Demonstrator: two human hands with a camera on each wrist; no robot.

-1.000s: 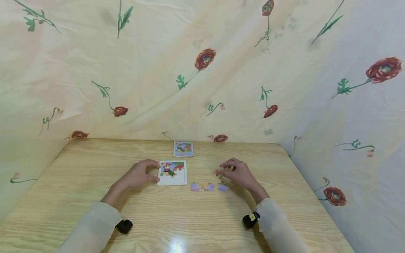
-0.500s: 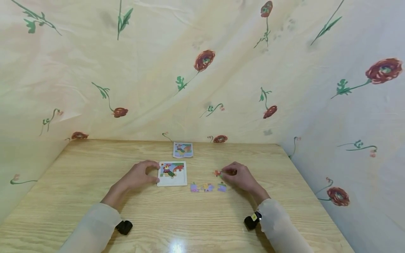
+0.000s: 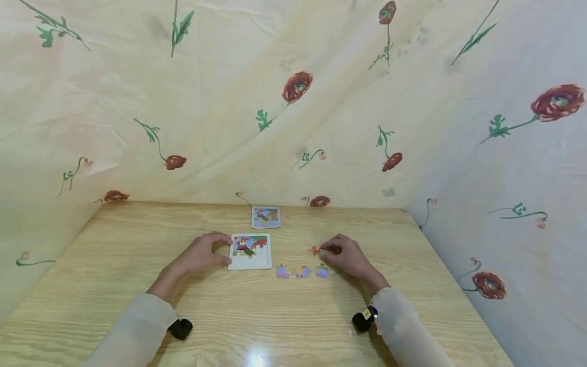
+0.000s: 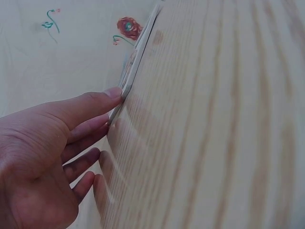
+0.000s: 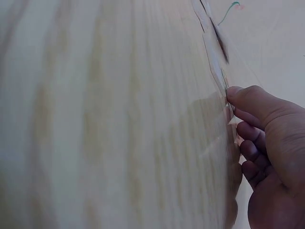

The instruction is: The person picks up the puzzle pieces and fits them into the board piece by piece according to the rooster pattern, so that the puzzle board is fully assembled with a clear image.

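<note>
A white puzzle tray [image 3: 249,265] lies on the table, its upper part filled with rooster picture pieces. My left hand [image 3: 204,253] holds the tray's left edge, thumb at the near corner and fingers at the far one. In the left wrist view the left hand [image 4: 52,138] touches the tray's thin edge. To the right, my right hand [image 3: 348,255] pinches a red-orange puzzle piece [image 3: 314,250] low over the table. In the right wrist view the fingertips of the right hand [image 5: 271,129] are close to the tabletop; the piece is hard to make out.
Several loose puzzle pieces lie in a row in front of the right hand, among them a purple piece [image 3: 281,271] and a purple-green one [image 3: 322,271]. A rooster picture card [image 3: 265,217] lies behind the tray. Flowered cloth [image 3: 220,127] hangs behind the wooden table [image 3: 275,316].
My right hand's fingers have closed from a looser spread to a pinch on the red-orange puzzle piece. The left hand and the tray have stayed in place.
</note>
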